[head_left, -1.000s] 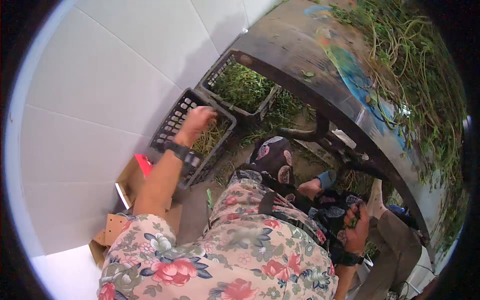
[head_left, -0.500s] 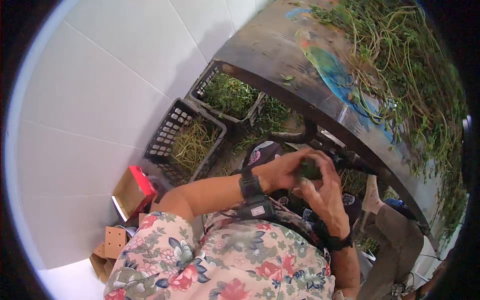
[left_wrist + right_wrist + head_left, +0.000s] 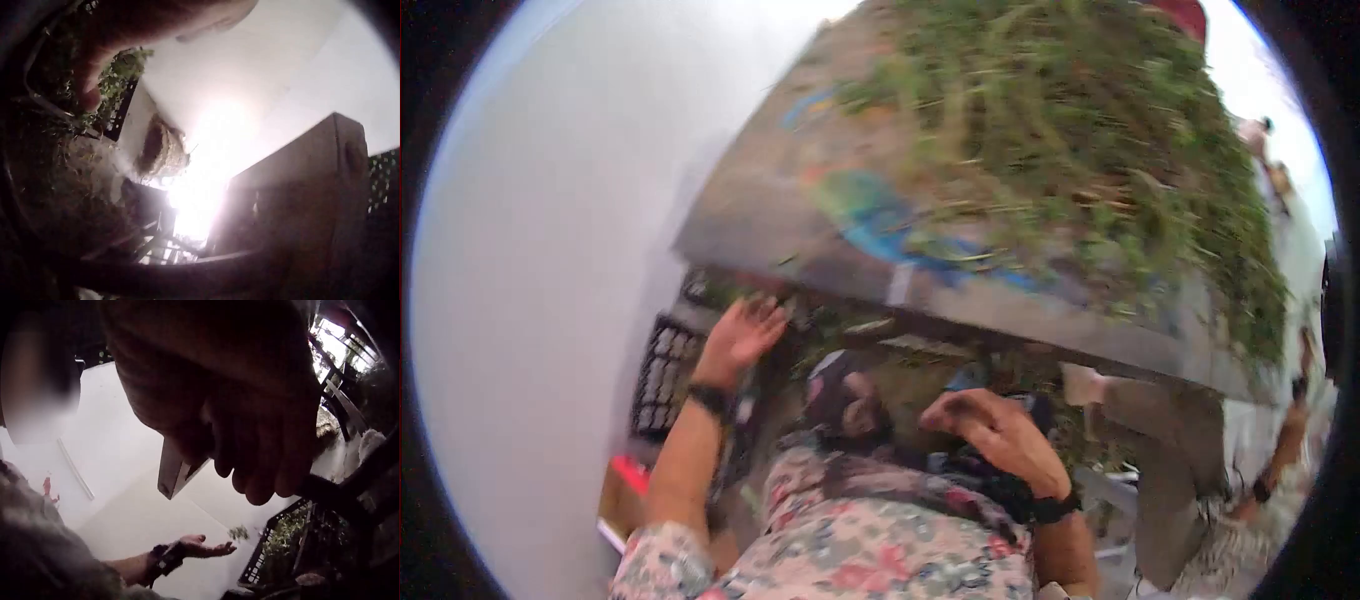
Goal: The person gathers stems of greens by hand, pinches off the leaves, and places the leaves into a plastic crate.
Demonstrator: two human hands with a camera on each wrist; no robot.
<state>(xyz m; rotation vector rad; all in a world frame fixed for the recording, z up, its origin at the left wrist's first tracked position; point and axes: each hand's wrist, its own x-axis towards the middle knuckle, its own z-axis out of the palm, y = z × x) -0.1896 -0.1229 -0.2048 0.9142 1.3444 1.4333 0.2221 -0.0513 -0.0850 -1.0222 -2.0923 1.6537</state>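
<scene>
My left hand (image 3: pixel 745 340) reaches out below the table's edge, its fingers spread and nothing gripped. In the right wrist view the left hand (image 3: pixel 209 548) lies palm up, with a small tuft of green leaves (image 3: pixel 238 533) just past its fingertips. Beyond it stands a black crate (image 3: pixel 256 562) with greens in it. In the left wrist view the left hand (image 3: pixel 162 25) passes over leafy greens (image 3: pixel 125 69). My right hand (image 3: pixel 995 430) is before my lap, fingers loosely bent with nothing visible in them; in its own wrist view the right hand (image 3: pixel 231 406) is dark.
A large heap of leafy stems (image 3: pixel 1080 140) covers much of the table (image 3: pixel 750 210). A slatted black crate (image 3: pixel 665 375) stands by the white wall (image 3: pixel 530 230), near a red-edged box (image 3: pixel 628 478). Another person's arm (image 3: pixel 1288 430) shows at the right.
The left hand went from the crate to meet the right at a green bunch, then swung back left, fingers spread. The right hand drew apart. The head view shifted toward the tabletop.
</scene>
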